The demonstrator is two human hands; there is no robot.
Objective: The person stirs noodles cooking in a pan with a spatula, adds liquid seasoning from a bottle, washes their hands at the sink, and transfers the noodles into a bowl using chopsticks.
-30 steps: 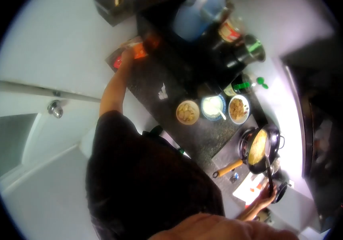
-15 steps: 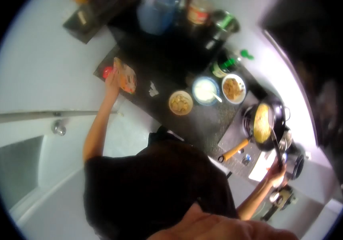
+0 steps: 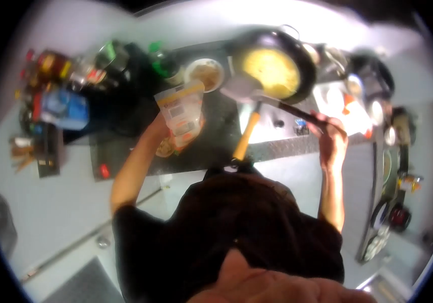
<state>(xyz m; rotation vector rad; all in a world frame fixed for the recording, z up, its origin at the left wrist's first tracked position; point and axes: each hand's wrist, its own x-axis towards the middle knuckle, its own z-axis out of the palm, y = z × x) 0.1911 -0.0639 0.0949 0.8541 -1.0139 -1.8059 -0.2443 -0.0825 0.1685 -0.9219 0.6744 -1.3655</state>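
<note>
My left hand [image 3: 159, 129] grips a pale printed plastic pouch [image 3: 178, 112] with a yellow top edge, held over the counter left of the wok. My right hand [image 3: 331, 132] is closed round the dark handle of a spatula [image 3: 241, 87]. Its wide blade hangs beside the near left rim of the wok [image 3: 305, 63]. Inside the wok lies a flat round of yellow food [image 3: 272, 71], which looks like egg. The wok's wooden handle [image 3: 247, 135] points toward my body. Behind the pouch stands a white bowl of brown food [image 3: 205, 76]; another bowl [image 3: 165, 148] is mostly hidden below my left hand.
A green-capped bottle [image 3: 165, 63] stands at the back of the dark counter [image 3: 216, 121]. Farther left are several bottles, a blue container [image 3: 65, 108] and a dark knife block [image 3: 49, 151]. A small red object [image 3: 105, 170] lies near the left edge. Dark pots [image 3: 370, 73] stand right of the wok.
The view has swung right. My left hand has brought the pouch from the counter's left end toward the wok. My right hand has lifted the spatula out of the wok.
</note>
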